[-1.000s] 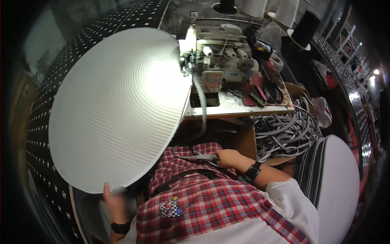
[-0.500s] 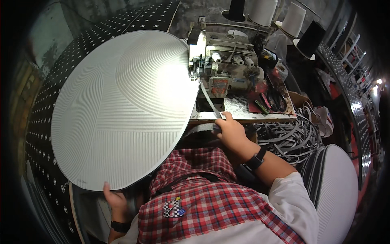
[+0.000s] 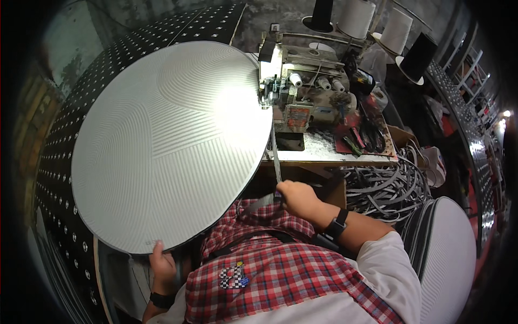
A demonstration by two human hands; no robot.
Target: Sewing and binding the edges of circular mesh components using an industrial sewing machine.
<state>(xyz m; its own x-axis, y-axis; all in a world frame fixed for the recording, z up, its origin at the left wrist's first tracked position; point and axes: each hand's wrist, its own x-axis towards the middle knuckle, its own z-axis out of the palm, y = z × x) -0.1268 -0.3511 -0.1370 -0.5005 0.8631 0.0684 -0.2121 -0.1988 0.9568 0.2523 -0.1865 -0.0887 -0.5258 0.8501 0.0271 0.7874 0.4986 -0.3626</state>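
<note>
A large round grey-white mat (image 3: 162,178) with ribbed, curving lines and a dark edge lies flat, its right rim under the head of an overlock sewing machine (image 3: 315,81). At the near rim my left hand (image 3: 163,265) grips the mat, thumb on top and the other fingers mostly hidden below. My right hand (image 3: 302,200) is closed around a narrow grey binding tape (image 3: 276,156). That tape runs up taut from my fist to the machine beside the mat's rim, and a loose length hangs left of the fist over my checked apron (image 3: 270,275).
A tangled heap of grey tape (image 3: 386,189) lies right of the machine table (image 3: 324,154). Round mats (image 3: 450,259) are stacked at the lower right. Thread cones (image 3: 356,19) stand behind the machine. A black studded table (image 3: 65,189) extends under and beyond the mat.
The mat has turned counterclockwise, its small mark near the rim shifting right toward my left hand. My right hand has drawn down toward my body with the tape. The view has shifted slightly.
</note>
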